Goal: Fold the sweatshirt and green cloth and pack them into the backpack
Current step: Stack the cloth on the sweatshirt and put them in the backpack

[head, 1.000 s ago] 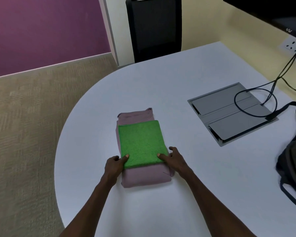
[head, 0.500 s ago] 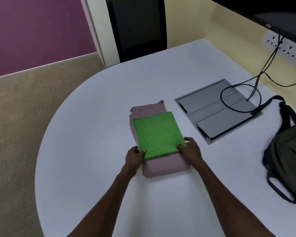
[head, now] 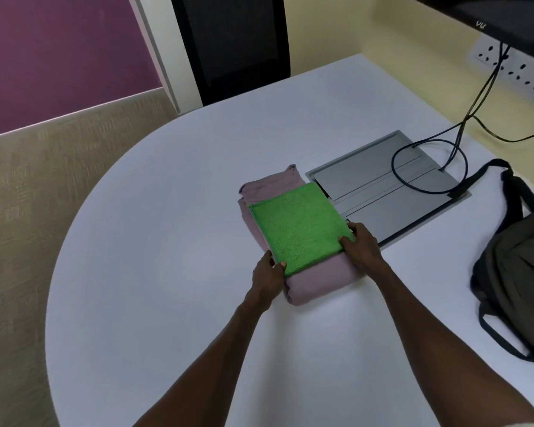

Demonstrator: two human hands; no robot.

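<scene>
Now both hands pinch the near corners of the folded stack, left hand (head: 267, 277) and right hand (head: 362, 248), green cloth (head: 299, 228) atop sweatshirt (head: 318, 280), backpack (head: 518, 278) lying right.

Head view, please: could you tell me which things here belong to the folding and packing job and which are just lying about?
Part of the job:
green cloth, folded, on top
sweatshirt, folded, underneath
backpack
left hand and right hand, gripping the stack

Just lying about:
grey cable hatch
black cable
chair
wall sockets
</scene>
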